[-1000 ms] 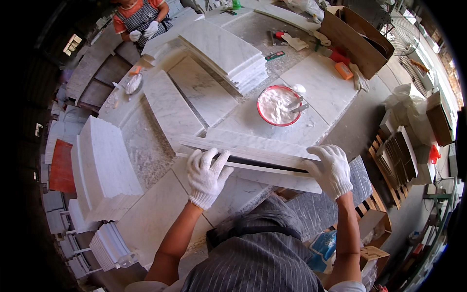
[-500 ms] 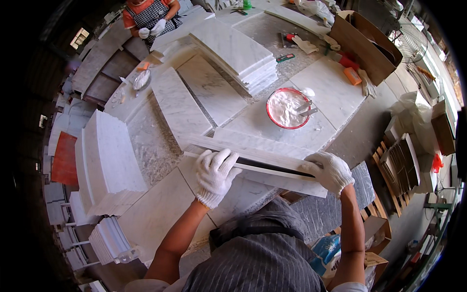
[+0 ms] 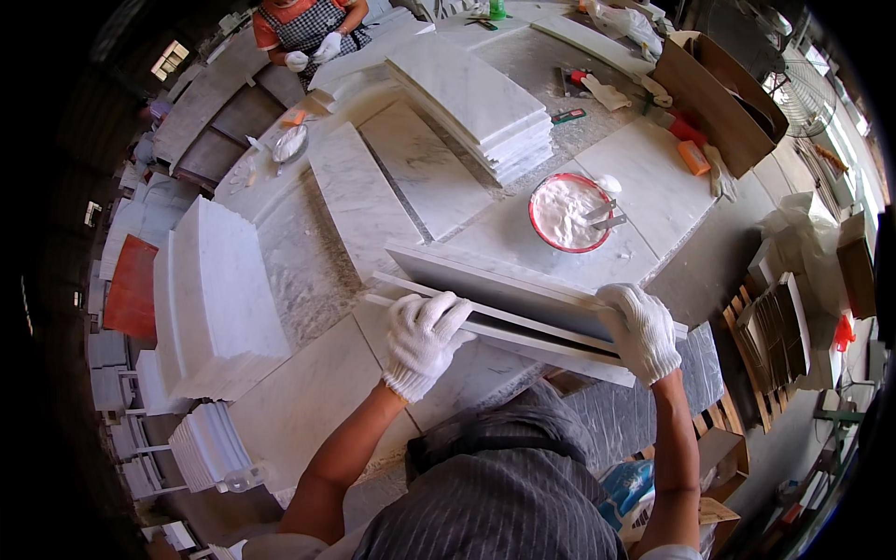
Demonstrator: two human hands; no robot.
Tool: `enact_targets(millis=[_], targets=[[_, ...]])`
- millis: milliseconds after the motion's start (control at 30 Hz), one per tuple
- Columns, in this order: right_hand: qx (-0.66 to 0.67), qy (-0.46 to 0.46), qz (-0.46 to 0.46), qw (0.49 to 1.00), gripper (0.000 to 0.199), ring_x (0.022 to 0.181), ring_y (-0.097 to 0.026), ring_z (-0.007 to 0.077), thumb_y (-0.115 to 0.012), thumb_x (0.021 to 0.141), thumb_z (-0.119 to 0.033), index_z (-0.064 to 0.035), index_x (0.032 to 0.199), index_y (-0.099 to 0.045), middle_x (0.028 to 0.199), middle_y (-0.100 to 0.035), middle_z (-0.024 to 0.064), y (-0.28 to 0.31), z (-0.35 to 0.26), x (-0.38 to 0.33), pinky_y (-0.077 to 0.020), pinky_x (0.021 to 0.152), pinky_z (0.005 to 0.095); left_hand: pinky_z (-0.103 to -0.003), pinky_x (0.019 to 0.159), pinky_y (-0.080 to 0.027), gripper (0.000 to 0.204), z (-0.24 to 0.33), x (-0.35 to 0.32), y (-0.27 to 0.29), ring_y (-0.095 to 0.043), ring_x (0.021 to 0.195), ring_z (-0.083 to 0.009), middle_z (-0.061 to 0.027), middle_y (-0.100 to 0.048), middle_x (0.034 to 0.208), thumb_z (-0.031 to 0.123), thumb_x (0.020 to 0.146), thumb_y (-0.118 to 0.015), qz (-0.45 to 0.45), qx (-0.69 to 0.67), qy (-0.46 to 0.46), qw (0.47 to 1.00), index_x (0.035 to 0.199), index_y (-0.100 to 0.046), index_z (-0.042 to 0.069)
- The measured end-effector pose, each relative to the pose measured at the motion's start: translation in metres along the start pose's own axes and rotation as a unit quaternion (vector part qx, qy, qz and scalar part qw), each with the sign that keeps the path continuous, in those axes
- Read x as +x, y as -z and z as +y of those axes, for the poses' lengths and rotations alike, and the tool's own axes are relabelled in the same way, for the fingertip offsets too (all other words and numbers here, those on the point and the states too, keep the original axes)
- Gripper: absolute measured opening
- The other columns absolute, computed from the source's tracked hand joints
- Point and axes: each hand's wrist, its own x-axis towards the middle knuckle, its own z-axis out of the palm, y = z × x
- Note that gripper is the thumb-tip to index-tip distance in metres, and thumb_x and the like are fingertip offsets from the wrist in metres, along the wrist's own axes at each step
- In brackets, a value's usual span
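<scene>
The person's left hand (image 3: 427, 341), in a white knit glove, bends its fingers over thin, flat, white marble slabs (image 3: 523, 287), and the right hand (image 3: 641, 331), gloved too, grips their right end, near a round, red-rimmed bowl (image 3: 539, 233) of white paste.

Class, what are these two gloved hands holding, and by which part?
White stone slabs, gripped by their edges: the left hand toward the left end, the right hand toward the right end. How many each grips cannot be told.
</scene>
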Motion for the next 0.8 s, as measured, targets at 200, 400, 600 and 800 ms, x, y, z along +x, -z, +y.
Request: enact_targets(millis=[200, 400, 600, 800], targets=[[-0.012, 0.060, -0.021, 0.998, 0.018, 0.083, -0.066, 0.0328, -0.063, 0.084, -0.007, -0.0107, 0.101, -0.067, 0.099, -0.068, 0.0105, 0.001, -0.001, 0.000, -0.0526, 0.072, 0.0425, -0.044, 0.091, -0.040, 0.057, -0.002, 0.003, 0.003, -0.051, 0.102, -0.0226, 0.0014, -0.051, 0.118, 0.031, 0.066, -0.081, -0.009, -0.014, -0.014, 1.000, 0.118, -0.060, 0.021], [0.008, 0.113, -0.048, 0.992, 0.020, 0.084, -0.067, 0.0321, -0.061, 0.082, -0.003, -0.0111, 0.100, -0.067, 0.102, -0.067, 0.0101, 0.004, -0.003, 0.002, -0.0536, 0.073, 0.0414, -0.045, 0.088, -0.042, 0.056, -0.004, 0.004, 0.002, -0.053, 0.097, -0.0243, -0.0015, -0.050, 0.120, 0.029, 0.064, -0.083, -0.019, -0.018, -0.032, 0.999, 0.114, -0.059, 0.020], [0.030, 0.115, -0.075, 0.990, 0.021, 0.090, -0.066, 0.0329, -0.060, 0.081, -0.001, -0.0098, 0.099, -0.067, 0.107, -0.066, 0.0123, 0.004, -0.002, -0.001, -0.0532, 0.076, 0.0422, -0.046, 0.087, -0.042, 0.048, 0.000, 0.008, 0.003, -0.053, 0.098, -0.0257, -0.0034, -0.050, 0.121, 0.026, 0.064, -0.083, -0.036, -0.007, -0.025, 0.999, 0.106, -0.060, 0.018], [0.016, 0.121, -0.076, 0.990, 0.026, 0.090, -0.065, 0.0334, -0.061, 0.076, 0.000, -0.0099, 0.099, -0.067, 0.108, -0.065, 0.0125, 0.003, 0.000, -0.002, -0.0529, 0.077, 0.0424, -0.044, 0.091, -0.043, 0.045, 0.003, 0.014, 0.002, -0.051, 0.106, -0.0258, -0.0028, -0.054, 0.118, 0.020, 0.058, -0.082, -0.021, -0.012, -0.045, 0.999, 0.099, -0.063, 0.017]])
